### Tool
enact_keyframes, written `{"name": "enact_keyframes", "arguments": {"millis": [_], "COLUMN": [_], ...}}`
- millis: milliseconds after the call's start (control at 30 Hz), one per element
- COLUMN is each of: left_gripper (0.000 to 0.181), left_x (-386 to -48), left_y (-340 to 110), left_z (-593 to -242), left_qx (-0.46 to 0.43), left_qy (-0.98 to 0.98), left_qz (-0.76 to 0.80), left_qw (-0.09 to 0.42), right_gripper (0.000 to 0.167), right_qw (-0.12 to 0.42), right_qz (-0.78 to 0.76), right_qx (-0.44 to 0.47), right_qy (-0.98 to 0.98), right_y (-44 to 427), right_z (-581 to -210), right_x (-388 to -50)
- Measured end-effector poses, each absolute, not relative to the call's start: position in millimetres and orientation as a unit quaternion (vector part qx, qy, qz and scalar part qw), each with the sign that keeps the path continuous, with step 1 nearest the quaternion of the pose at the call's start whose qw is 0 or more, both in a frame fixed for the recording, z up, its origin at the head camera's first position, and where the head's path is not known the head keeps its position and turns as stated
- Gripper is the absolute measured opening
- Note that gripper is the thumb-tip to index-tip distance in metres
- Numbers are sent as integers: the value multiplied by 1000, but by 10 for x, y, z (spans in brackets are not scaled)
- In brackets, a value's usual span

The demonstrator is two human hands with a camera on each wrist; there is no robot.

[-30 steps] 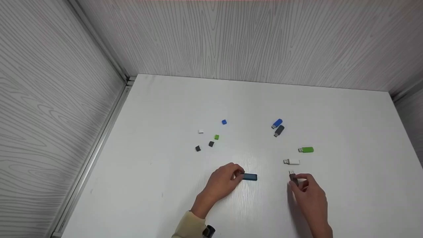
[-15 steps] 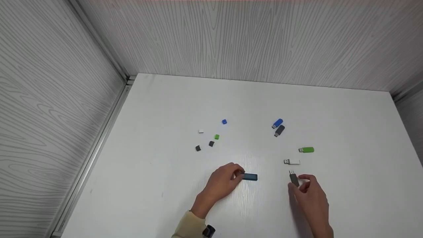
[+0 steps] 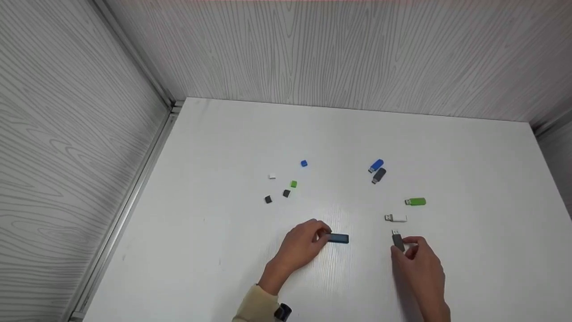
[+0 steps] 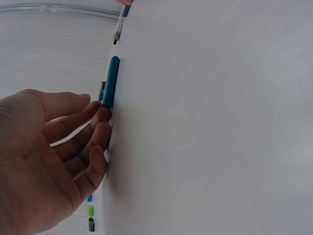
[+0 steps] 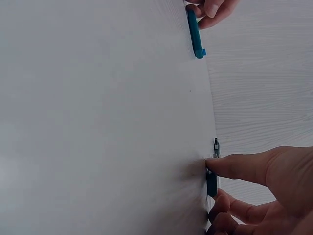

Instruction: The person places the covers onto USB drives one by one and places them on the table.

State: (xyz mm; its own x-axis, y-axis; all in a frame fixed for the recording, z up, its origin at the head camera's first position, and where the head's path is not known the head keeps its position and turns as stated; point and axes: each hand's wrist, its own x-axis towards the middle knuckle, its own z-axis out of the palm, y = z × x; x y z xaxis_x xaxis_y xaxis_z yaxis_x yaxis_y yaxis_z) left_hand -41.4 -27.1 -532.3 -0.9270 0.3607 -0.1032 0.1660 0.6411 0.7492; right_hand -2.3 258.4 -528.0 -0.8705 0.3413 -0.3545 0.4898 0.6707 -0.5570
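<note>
In the head view, my left hand (image 3: pixel 304 243) holds the left end of a flat, dark teal rectangular piece (image 3: pixel 338 238) with a lighter blue top. From the left wrist view the same teal piece (image 4: pixel 112 81) shows a rounded end beyond the fingertips. My right hand (image 3: pixel 420 264) pinches a dark grey USB stick (image 3: pixel 397 241) between thumb and index finger, its metal plug facing away from me. Just beyond it lies a white USB stick (image 3: pixel 398 218). The right wrist view shows the right thumb against the dark stick (image 5: pixel 212 183).
A green USB stick (image 3: pixel 417 201) lies at right; a blue one (image 3: pixel 376 165) and another dark grey one (image 3: pixel 379 175) lie farther back. Left of centre are small caps: blue (image 3: pixel 304 163), white (image 3: pixel 272 176), green (image 3: pixel 293 184) and two dark (image 3: pixel 286 193). Wood-grain walls border the white table (image 3: pixel 187 250).
The right index finger has shifted to the side of the dark grey USB stick, so more of its body shows. My left hand and the teal piece have stayed put.
</note>
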Motion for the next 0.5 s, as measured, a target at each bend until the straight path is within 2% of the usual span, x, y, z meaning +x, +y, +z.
{"name": "enact_keyframes", "arguments": {"millis": [500], "left_gripper": [16], "left_x": [-420], "left_y": [-268], "left_z": [-5313], "left_qx": [138], "left_qy": [902], "left_qz": [392], "left_qw": [121], "right_gripper": [45], "right_qw": [98], "right_qz": [-334], "right_qx": [223], "right_qy": [911], "right_y": [2602], "right_z": [-5298], "right_x": [-4]}}
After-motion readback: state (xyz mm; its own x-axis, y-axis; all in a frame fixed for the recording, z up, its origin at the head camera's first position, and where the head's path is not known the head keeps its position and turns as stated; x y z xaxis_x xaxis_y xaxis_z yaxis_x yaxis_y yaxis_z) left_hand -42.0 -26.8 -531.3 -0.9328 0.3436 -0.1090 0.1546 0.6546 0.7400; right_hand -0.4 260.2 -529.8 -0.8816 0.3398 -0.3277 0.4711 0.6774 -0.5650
